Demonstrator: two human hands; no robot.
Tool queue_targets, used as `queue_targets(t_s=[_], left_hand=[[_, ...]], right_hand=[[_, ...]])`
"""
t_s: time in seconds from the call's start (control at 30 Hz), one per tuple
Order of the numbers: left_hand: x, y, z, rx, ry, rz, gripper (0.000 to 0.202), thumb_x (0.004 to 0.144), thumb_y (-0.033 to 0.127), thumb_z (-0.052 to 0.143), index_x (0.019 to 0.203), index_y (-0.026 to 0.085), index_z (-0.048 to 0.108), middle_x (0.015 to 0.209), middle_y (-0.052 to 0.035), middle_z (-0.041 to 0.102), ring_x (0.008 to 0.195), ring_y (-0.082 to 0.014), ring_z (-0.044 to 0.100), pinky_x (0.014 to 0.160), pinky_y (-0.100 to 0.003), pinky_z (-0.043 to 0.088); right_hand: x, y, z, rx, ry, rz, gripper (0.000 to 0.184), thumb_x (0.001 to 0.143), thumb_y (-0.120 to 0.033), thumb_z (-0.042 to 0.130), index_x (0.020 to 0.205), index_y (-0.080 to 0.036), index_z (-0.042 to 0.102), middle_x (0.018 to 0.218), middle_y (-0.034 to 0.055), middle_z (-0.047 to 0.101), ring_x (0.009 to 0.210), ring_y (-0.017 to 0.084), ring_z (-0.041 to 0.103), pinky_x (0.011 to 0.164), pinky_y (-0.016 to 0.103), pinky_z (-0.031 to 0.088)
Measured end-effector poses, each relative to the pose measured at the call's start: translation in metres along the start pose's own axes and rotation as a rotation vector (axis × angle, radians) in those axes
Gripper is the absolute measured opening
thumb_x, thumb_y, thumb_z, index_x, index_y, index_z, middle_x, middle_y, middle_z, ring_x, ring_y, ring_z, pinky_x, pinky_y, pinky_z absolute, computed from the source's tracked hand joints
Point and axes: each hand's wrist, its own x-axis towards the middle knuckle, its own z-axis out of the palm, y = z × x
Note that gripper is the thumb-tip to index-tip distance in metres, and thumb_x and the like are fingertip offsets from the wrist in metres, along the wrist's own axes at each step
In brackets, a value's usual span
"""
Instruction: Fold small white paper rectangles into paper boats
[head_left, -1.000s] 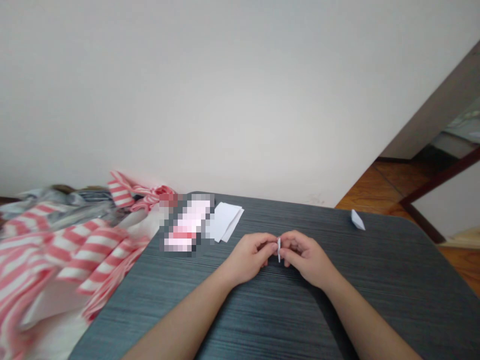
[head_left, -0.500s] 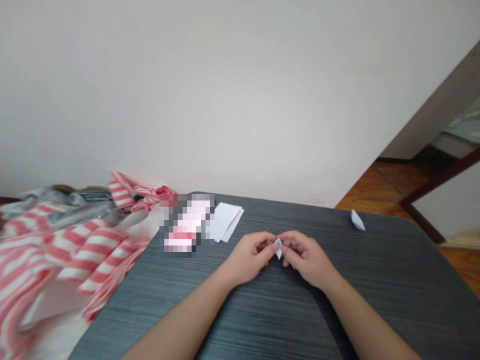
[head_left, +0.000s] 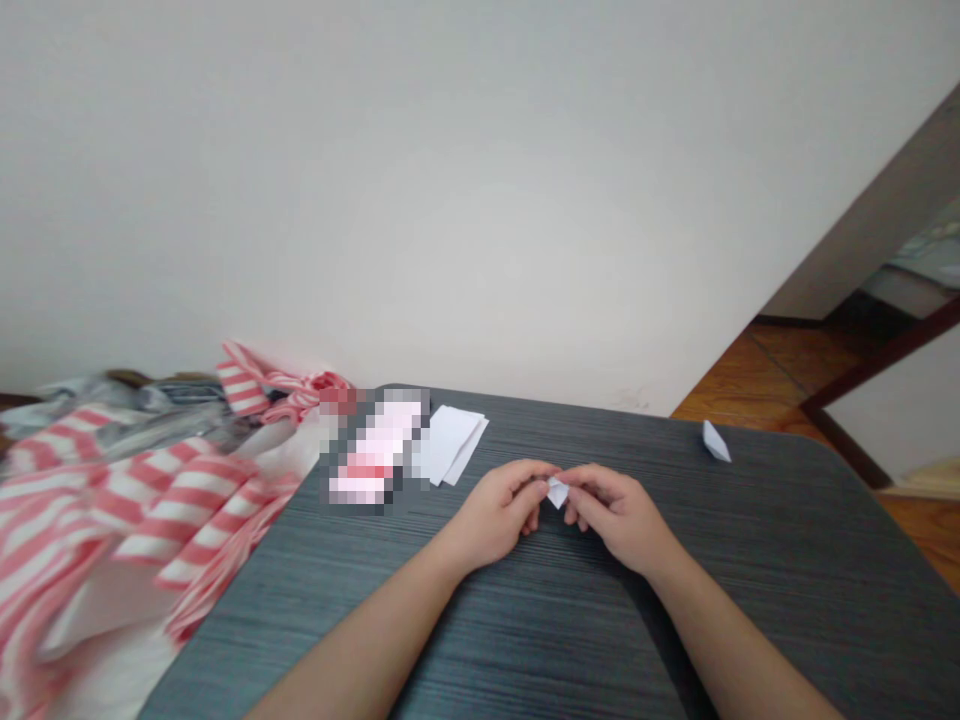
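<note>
A small piece of folded white paper (head_left: 557,492) is pinched between my two hands over the middle of the dark table (head_left: 510,640). My left hand (head_left: 502,512) grips its left side with thumb and fingers. On the other side, my right hand (head_left: 616,512) is closed on the right edge. Parts of the paper are hidden behind the fingertips. Farther right lies a folded white paper piece (head_left: 715,442), pointed at its ends, touched by neither hand.
White paper sheets (head_left: 450,445) overlap at the back left, beside a pixelated pinkish item (head_left: 379,450). Red-and-white striped cloth (head_left: 180,490) is heaped left of the table. A pale wall (head_left: 487,200) rises behind it, with wooden floor (head_left: 787,370) to the right.
The folded paper between my hands has turned or opened somewhat, from a narrow diamond to a wider, flatter shape. My fingers have shifted slightly around it; everything else stays put.
</note>
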Motion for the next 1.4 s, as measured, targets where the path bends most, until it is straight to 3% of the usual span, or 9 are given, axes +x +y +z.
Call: queue_targets(t_s=[0.1, 0.27, 0.5, 0.77, 0.93, 1.07, 1.4], left_hand=[[0.000, -0.001, 0.000, -0.030, -0.006, 0.001, 0.031, 0.093, 0.032, 0.049, 0.113, 0.013, 0.063, 0.070, 0.0005, 0.058, 0.054, -0.0090, 0.050, 0.052, -0.021, 0.043], [0.001, -0.003, 0.001, -0.053, -0.017, -0.002, 0.034, 0.090, 0.031, 0.055, 0.119, 0.015, 0.061, 0.087, -0.0035, 0.062, 0.058, -0.0084, 0.052, 0.053, -0.021, 0.044], [0.003, -0.007, 0.003, -0.071, 0.025, -0.039, 0.037, 0.085, 0.032, 0.062, 0.118, 0.017, 0.057, 0.082, 0.0008, 0.058, 0.056, -0.0077, 0.051, 0.050, -0.020, 0.042], [0.001, -0.005, 0.001, 0.090, -0.016, -0.046, 0.022, 0.087, 0.036, 0.059, 0.086, 0.014, 0.063, 0.061, 0.0028, 0.056, 0.055, -0.0099, 0.050, 0.052, -0.020, 0.037], [0.001, -0.005, 0.001, 0.114, 0.018, -0.064, 0.023, 0.086, 0.037, 0.059, 0.080, 0.015, 0.062, 0.059, 0.0028, 0.057, 0.055, -0.0108, 0.051, 0.053, -0.020, 0.037], [0.001, -0.003, 0.001, 0.131, 0.016, -0.062, 0.025, 0.087, 0.038, 0.057, 0.079, 0.015, 0.062, 0.058, 0.0027, 0.057, 0.055, -0.0109, 0.050, 0.052, -0.020, 0.036], [0.000, -0.001, 0.000, 0.213, -0.008, -0.003, 0.027, 0.091, 0.036, 0.052, 0.076, 0.016, 0.060, 0.062, 0.0010, 0.058, 0.057, -0.0110, 0.050, 0.052, -0.020, 0.033]], right_hand=[[0.001, -0.001, -0.001, -0.007, 0.006, -0.006, 0.023, 0.090, -0.033, 0.058, 0.102, -0.017, 0.070, 0.068, 0.0020, 0.066, 0.054, 0.012, 0.056, 0.053, 0.025, 0.047], [0.003, -0.002, -0.001, -0.076, 0.017, -0.041, 0.019, 0.088, -0.034, 0.062, 0.083, -0.018, 0.069, 0.070, 0.0026, 0.065, 0.056, 0.012, 0.056, 0.052, 0.025, 0.044], [0.003, 0.002, 0.007, 0.101, 0.034, 0.004, 0.021, 0.083, -0.036, 0.068, 0.091, -0.020, 0.056, 0.078, 0.0011, 0.064, 0.069, 0.015, 0.061, 0.064, 0.027, 0.048], [0.003, 0.002, 0.007, 0.074, 0.046, -0.004, 0.019, 0.084, -0.034, 0.065, 0.090, -0.021, 0.052, 0.075, -0.0005, 0.059, 0.068, 0.015, 0.058, 0.064, 0.027, 0.046], [0.004, -0.001, 0.005, -0.112, 0.041, -0.007, 0.010, 0.086, -0.029, 0.061, 0.090, -0.020, 0.062, 0.074, 0.0013, 0.062, 0.069, 0.016, 0.059, 0.064, 0.027, 0.046], [0.005, -0.005, 0.001, -0.314, 0.047, -0.057, 0.014, 0.088, -0.028, 0.060, 0.081, -0.019, 0.068, 0.066, 0.0006, 0.062, 0.064, 0.016, 0.057, 0.061, 0.026, 0.043], [0.004, -0.013, 0.002, -0.367, 0.044, -0.076, 0.020, 0.087, -0.026, 0.059, 0.069, -0.019, 0.063, 0.060, -0.0008, 0.061, 0.056, 0.014, 0.054, 0.056, 0.025, 0.040]])
